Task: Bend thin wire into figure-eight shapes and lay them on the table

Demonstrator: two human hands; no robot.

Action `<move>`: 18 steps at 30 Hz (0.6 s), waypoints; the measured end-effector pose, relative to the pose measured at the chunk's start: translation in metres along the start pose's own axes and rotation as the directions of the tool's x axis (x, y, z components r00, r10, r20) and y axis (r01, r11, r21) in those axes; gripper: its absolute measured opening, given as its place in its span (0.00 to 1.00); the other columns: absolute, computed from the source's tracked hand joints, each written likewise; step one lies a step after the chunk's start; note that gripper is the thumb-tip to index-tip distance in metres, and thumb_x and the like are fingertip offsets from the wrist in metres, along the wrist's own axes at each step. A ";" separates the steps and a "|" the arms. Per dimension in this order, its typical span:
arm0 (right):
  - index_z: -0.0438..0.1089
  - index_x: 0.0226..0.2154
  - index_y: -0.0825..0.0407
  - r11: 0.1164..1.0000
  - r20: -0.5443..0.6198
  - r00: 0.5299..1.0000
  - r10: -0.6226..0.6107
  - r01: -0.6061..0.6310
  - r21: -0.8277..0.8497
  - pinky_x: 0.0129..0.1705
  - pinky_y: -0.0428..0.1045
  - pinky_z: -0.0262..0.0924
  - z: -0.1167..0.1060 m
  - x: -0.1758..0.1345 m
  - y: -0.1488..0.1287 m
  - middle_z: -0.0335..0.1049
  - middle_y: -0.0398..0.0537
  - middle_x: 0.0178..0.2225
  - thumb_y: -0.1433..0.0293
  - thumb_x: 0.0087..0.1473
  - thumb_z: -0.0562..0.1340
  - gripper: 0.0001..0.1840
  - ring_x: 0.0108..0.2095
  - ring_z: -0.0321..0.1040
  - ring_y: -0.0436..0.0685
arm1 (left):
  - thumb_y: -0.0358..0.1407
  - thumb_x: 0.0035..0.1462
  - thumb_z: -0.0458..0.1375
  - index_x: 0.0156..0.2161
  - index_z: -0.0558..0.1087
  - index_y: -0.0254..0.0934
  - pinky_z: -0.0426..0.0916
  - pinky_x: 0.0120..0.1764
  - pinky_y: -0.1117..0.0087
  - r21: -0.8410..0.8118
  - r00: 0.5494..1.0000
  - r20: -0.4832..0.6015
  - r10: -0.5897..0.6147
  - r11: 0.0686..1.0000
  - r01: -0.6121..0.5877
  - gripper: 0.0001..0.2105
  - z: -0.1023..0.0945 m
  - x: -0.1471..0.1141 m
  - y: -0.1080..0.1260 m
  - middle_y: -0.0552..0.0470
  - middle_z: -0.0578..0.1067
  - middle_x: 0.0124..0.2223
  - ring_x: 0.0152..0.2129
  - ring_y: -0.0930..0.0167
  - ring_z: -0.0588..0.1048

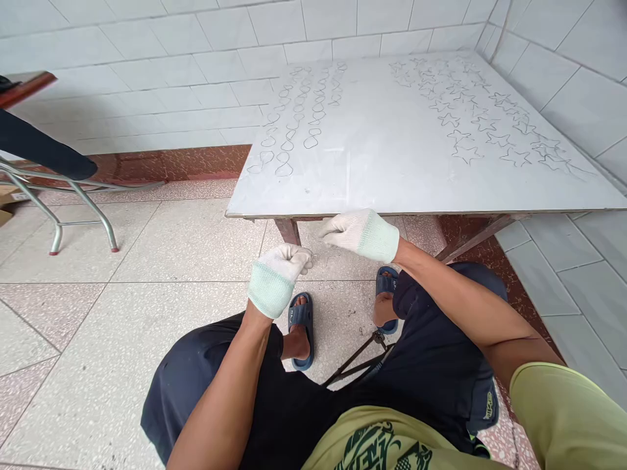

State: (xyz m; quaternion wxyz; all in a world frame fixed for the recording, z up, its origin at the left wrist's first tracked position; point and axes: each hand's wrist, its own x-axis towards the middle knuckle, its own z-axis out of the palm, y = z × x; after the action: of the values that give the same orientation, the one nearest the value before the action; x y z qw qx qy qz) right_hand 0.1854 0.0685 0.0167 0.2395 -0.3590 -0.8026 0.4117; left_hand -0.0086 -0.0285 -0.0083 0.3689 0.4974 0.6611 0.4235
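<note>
My left hand (292,260), in a white glove with a mint-green cuff, is above the floor just in front of the table edge. Its fingers and thumb are pinched together; whatever they hold is too thin or hidden to make out. Slightly higher and to the right, my right hand (350,230) wears a matching glove. Its fingers stretch leftward, loosely apart, close to the table's front edge, with nothing visible in them. On the white table (382,150) lie thin, dark star-shaped outlines (465,155) at right and rows of looped, figure-eight outlines (284,160) at left.
White tiled walls (171,52) border the table at the back and right. A metal-legged stool (81,196) stands at left, with another person's dark-clothed leg (44,143) by it. A dark folding frame (360,359) is on the floor between my legs.
</note>
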 end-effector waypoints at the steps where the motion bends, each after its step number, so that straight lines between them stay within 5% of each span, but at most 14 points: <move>1: 0.85 0.35 0.48 0.999 -0.012 0.999 -0.032 0.032 -0.036 0.53 0.47 0.67 0.001 -0.001 0.000 0.85 0.40 0.41 0.73 0.59 0.67 0.08 0.45 0.80 0.54 | 0.40 0.53 0.59 0.28 0.76 0.39 0.73 0.32 0.67 -0.009 1.000 -0.016 -0.010 1.000 0.009 0.08 0.000 0.001 -0.001 0.48 0.81 0.27 0.25 0.67 0.78; 7: 0.78 0.25 0.52 0.986 -0.054 0.997 -0.060 0.051 -0.157 0.42 0.47 0.61 0.006 -0.004 0.006 0.79 0.41 0.31 0.71 0.60 0.63 0.13 0.35 0.74 0.53 | 0.41 0.55 0.59 0.29 0.75 0.39 0.72 0.33 0.67 0.019 0.996 -0.092 -0.023 1.000 0.025 0.09 0.006 0.001 -0.005 0.49 0.81 0.28 0.26 0.67 0.78; 11: 0.78 0.25 0.52 0.997 -0.006 1.000 -0.016 0.015 -0.073 0.39 0.47 0.61 0.003 -0.001 0.011 0.79 0.41 0.29 0.71 0.58 0.63 0.12 0.33 0.74 0.51 | 0.42 0.59 0.60 0.28 0.76 0.39 0.72 0.36 0.65 0.131 0.996 -0.089 -0.017 0.991 0.029 0.11 0.009 0.000 -0.002 0.49 0.81 0.28 0.28 0.66 0.78; 18: 0.79 0.28 0.52 0.990 0.026 0.999 0.042 -0.045 0.132 0.38 0.46 0.68 -0.001 0.001 0.011 0.80 0.42 0.29 0.69 0.58 0.65 0.09 0.32 0.78 0.51 | 0.56 0.68 0.54 0.53 0.79 0.33 0.75 0.46 0.62 -0.144 0.990 -0.125 0.067 0.986 -0.084 0.27 -0.001 -0.002 -0.006 0.41 0.85 0.45 0.39 0.63 0.83</move>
State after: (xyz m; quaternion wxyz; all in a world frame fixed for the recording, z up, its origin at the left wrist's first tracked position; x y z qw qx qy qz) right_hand 0.1894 0.0746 0.0078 0.2443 -0.3548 -0.7684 0.4733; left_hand -0.0115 -0.0312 -0.0132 0.3484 0.4671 0.6293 0.5143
